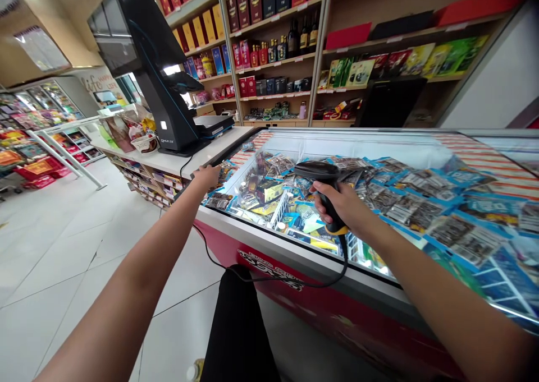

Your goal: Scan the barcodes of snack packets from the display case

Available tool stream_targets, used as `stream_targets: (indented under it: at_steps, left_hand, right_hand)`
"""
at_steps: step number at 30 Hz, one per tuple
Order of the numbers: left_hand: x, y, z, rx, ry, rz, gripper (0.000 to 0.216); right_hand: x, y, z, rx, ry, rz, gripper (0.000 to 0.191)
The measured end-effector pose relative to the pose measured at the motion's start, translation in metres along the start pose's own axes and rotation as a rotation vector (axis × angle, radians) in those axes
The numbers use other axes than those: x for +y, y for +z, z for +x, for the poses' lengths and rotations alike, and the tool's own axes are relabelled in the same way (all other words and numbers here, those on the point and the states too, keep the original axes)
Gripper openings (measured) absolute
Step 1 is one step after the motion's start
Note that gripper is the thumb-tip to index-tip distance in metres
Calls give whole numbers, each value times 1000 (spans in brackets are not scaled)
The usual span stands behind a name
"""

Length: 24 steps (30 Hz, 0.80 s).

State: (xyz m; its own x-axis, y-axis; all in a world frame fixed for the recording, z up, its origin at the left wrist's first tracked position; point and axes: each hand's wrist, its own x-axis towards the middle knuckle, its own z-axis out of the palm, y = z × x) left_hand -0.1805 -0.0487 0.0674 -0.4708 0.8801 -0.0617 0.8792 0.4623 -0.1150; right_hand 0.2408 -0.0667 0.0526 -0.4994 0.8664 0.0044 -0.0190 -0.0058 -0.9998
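My right hand is wrapped round the handle of a black barcode scanner with a yellow base, held over the glass lid of a chest freezer. Its black cable hangs down in front of the freezer's red side. My left hand reaches forward to the freezer's left corner beside the white counter; its fingers curl over something dark that I cannot make out. Under the glass lie several packaged frozen goods.
A black checkout terminal with screens stands on the counter, with packaged goods behind it. Shelves of boxes and bottles line the back wall. White railings and red baskets stand on the tiled floor at left.
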Motion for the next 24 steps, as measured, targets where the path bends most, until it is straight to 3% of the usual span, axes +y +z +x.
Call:
stream_targets:
  at_steps: [6, 12, 18, 21, 24]
  left_hand:
    - [-6, 4, 4, 35, 68, 6, 86]
    - [-14, -1, 14, 49, 214, -22, 75]
    - [-18, -8, 12, 114, 284, -13, 92]
    - [-7, -15, 8, 212, 366, -112, 89]
    - [26, -20, 0, 329, 450, -475, 78]
  right_hand:
    - [5, -3, 2, 2, 4, -7, 54]
    - [3, -1, 2, 5, 15, -7, 54]
    - [1, 1, 2, 14, 19, -5, 54]
    - [2, 0, 2, -6, 6, -7, 53]
    - [1, 1, 1, -19, 1, 5, 56]
